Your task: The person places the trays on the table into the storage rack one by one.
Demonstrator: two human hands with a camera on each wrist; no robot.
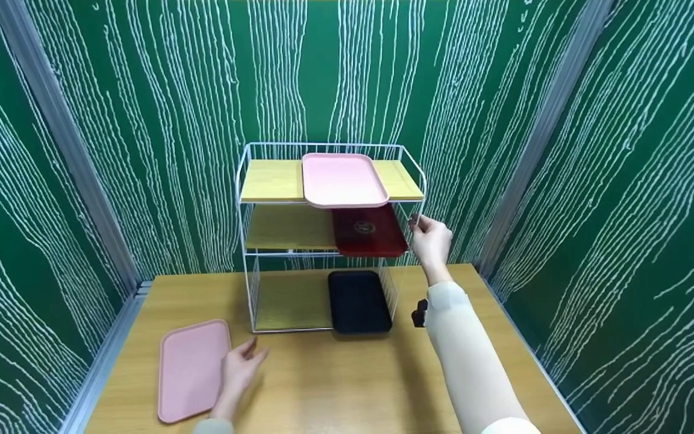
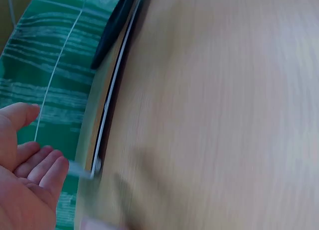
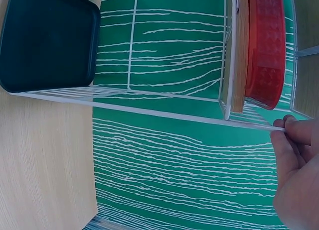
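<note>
A white wire rack (image 1: 290, 254) with three yellowish shelves stands on the table. My right hand (image 1: 433, 240) pinches its right front upright; the right wrist view shows thumb and fingers on that thin white rod (image 3: 199, 119). Beside the hand, a dark red tray (image 1: 374, 232) lies on the middle shelf. On the top shelf is a pink tray (image 1: 344, 179), jutting past the front edge. A black tray (image 1: 360, 301) rests on the bottom shelf. My left hand (image 1: 240, 371) holds nothing, its fingers loosely bent, over the right edge of a second pink tray (image 1: 192, 367) on the table.
The wooden table (image 1: 335, 386) reaches forward of the rack. Green panels with white wavy lines (image 1: 323, 72) enclose the back and both sides, joined by grey metal posts (image 1: 73, 120). The trays on the top and middle shelves overhang the front.
</note>
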